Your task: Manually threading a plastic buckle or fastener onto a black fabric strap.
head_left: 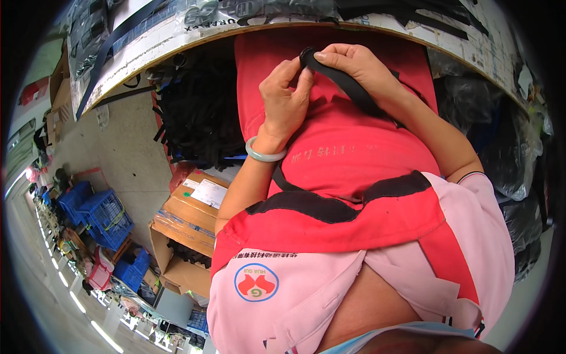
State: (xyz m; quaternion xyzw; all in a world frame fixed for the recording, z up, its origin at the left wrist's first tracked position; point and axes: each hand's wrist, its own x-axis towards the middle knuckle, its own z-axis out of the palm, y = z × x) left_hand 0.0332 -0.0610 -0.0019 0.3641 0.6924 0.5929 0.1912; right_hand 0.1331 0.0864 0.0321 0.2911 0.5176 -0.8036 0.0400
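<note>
A black webbing strap is held up between my hands over the red apron on my lap. At its left end there is a small dark curled or looped piece; whether this is a fold or a fitting cannot be made out. My left hand, with a pale green bangle at the wrist, pinches that end between thumb and fingers. Close beside it, my right hand is closed on the strap, its thumb pressing on top. From there the strap runs down to the right, under my right wrist.
Just beyond my hands curves the edge of a worktable, bearing clear plastic bags and black straps. Below it on the left hangs a mass of black straps. A cardboard box stands by my left elbow, blue crates farther left, dark plastic bags at right.
</note>
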